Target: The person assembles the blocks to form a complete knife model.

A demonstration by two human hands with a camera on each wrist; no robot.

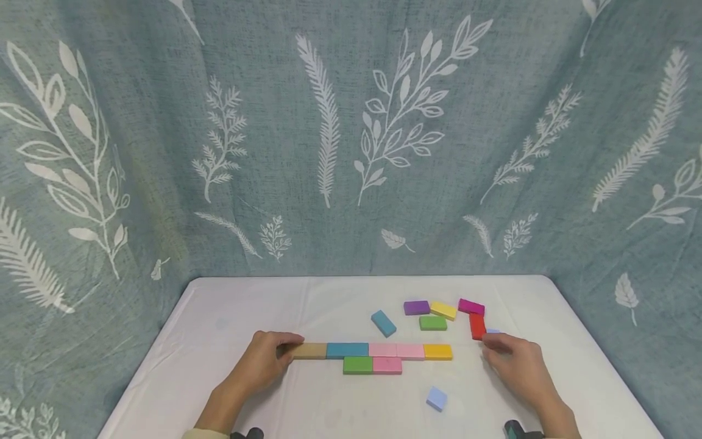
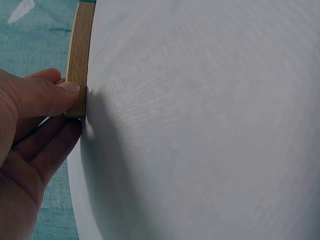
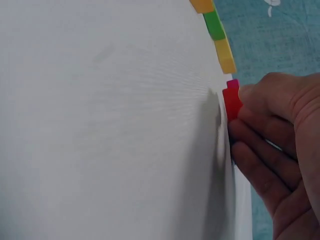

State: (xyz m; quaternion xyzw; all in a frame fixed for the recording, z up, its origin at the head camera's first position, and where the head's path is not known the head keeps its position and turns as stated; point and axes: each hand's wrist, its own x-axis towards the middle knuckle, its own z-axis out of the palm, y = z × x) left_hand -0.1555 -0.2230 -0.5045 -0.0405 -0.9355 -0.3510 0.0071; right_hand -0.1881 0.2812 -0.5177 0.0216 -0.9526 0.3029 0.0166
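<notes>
A row of blocks lies across the white table: a wooden block point(image 1: 310, 350), a blue one point(image 1: 347, 349), two pink ones and an orange one point(image 1: 438, 352). My left hand point(image 1: 264, 364) pinches the wooden block at its left end; in the left wrist view the thumb of the hand point(image 2: 40, 110) lies on the block point(image 2: 80, 55). Under the row, a green block point(image 1: 358, 365) touches a pink block point(image 1: 387, 365). My right hand point(image 1: 518, 369) has thumb and fingertips at the near end of a red block point(image 1: 478, 326), pinching it in the right wrist view.
Behind the row lie a tilted blue block point(image 1: 383, 323), a purple one point(image 1: 417, 308), a yellow one point(image 1: 443, 310), a green one point(image 1: 432, 323) and a magenta one point(image 1: 471, 306). A light blue block point(image 1: 437, 399) lies nearer the front. A patterned curtain point(image 1: 351, 134) hangs behind the table.
</notes>
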